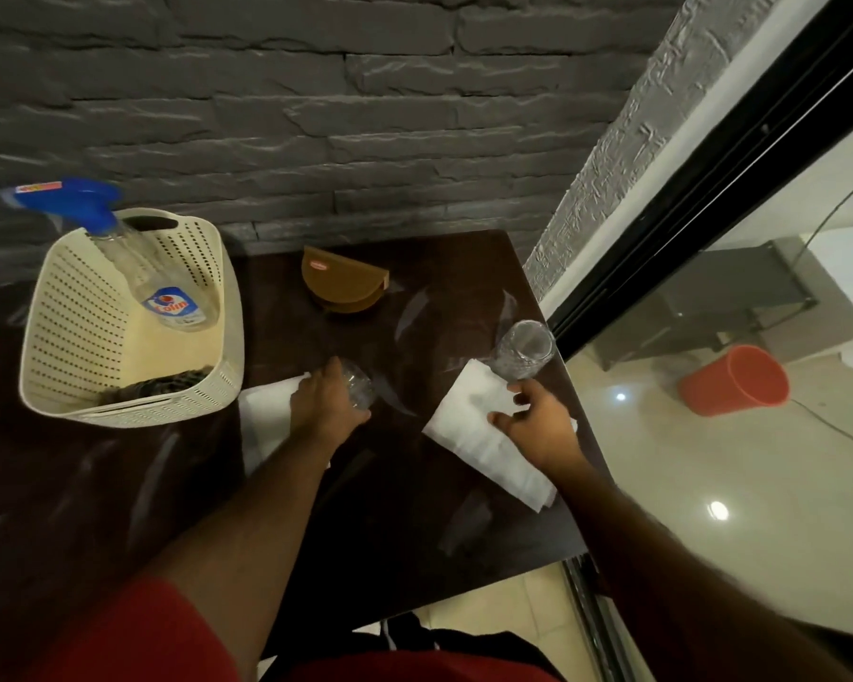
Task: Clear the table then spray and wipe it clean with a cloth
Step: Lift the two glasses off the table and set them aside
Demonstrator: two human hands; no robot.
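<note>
Two glasses stand on the dark table (414,509) before me, and my left hand (323,403) has its fingers curled round the nearer one, a clear glass tumbler (360,388), thumb on the side toward me. Under that wrist lies a white napkin (267,411), partly hidden by my forearm. My right hand (538,425) hovers over a second white napkin (483,435), fingers loosely spread and a little bent; whether the fingertips (501,419) touch the paper I cannot tell. Just beyond my right index finger stands the other glass (523,349), textured and clear, near the table's right edge and at the far corner of that napkin.

Beyond both hands, toward the grey stone wall (316,115), sits a brown napkin holder (343,285). To the left of my left hand stands a cream perforated basket (70,312), and in it leans a spray bottle (168,287) with a blue trigger head, its label facing up. Something dark lies in the basket's near end, too blurred to name. Off to the right of my right arm, beyond a black-framed glass panel (710,214), an orange bucket (734,381) rests tilted on the pale floor.
</note>
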